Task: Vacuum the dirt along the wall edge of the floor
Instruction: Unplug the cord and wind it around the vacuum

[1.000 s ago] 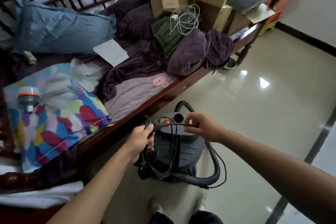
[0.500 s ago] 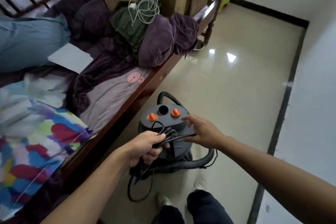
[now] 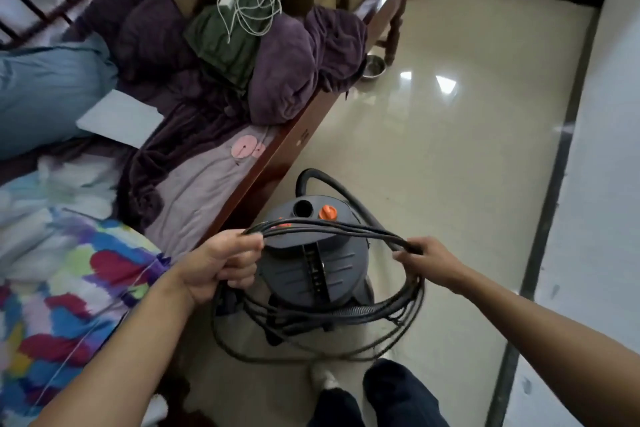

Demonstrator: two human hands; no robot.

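Note:
A dark grey canister vacuum [image 3: 313, 265] with an orange knob stands on the glossy tile floor [image 3: 433, 156] beside the bed. Its ribbed hose [image 3: 363, 310] curls round the base. A coiled black power cord [image 3: 329, 230] is stretched in loops over the vacuum's top. My left hand [image 3: 221, 262] grips one end of the loops, level with the vacuum's left side. My right hand [image 3: 424, 258] pinches the other end to the vacuum's right. The wall edge, a dark skirting strip [image 3: 554, 163], runs along the right.
A wooden bed [image 3: 287, 146] piled with purple blankets, cardboard boxes, a white cable and a colourful quilt fills the left. A metal bowl [image 3: 372, 66] sits on the floor by the bed leg. White wall [image 3: 602, 184] at right. My feet stand just behind the vacuum.
My hands have drawn apart, spreading the bunched cord into wide loops over the vacuum. The right hand moved to the right; the view has shifted slightly rightward.

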